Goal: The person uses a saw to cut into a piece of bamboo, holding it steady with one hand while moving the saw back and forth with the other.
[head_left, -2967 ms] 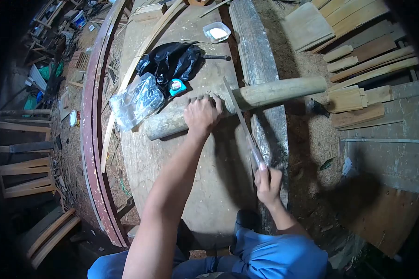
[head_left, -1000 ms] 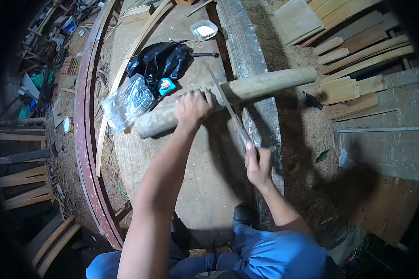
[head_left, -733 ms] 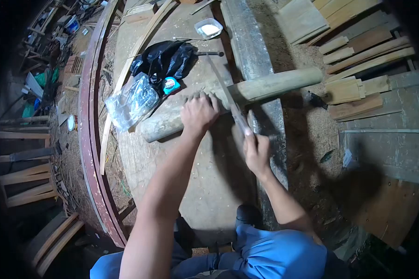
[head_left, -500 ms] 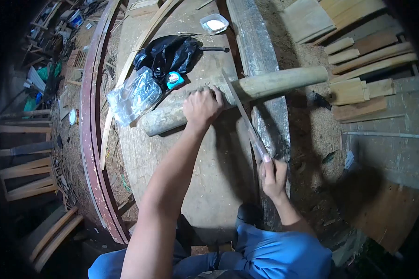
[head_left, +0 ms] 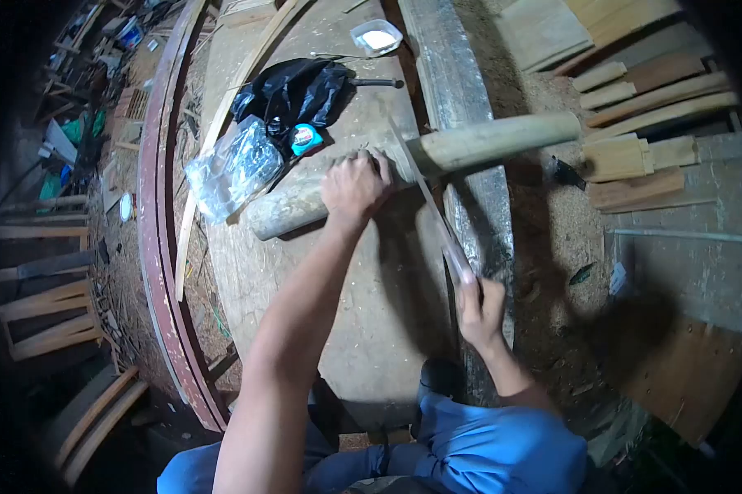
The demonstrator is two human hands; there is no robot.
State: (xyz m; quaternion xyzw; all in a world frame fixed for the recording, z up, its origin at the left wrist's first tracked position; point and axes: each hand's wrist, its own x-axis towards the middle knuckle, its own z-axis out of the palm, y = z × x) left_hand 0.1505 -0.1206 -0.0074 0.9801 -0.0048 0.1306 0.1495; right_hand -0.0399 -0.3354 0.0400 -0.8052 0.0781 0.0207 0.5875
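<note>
And the saw has come back! A moment ago the right hand was pushed up toward the log; now it sits further off on the log's near side, and the blade's tip pokes out only a little way past the log's far side. That reads as one back-and-forth stroke, so the sawing looks to be in full swing, with the cut, I'd judge, unfinished (how deep it goes, I cannot tell from here).

The log itself hasn't budged: it lies slantwise across the table, running out over the grey beam beneath its right-hand part. The left hand is planted just left of the blade, fingers side by side and curled over the log's top, thumb nearest the steel. The right hand's fingers are wrapped tight about the saw's handle.

Beyond the log, nothing has stirred: the turquoise tape measure near it, the black bag further back, the clear plastic bag by its left end.
</note>
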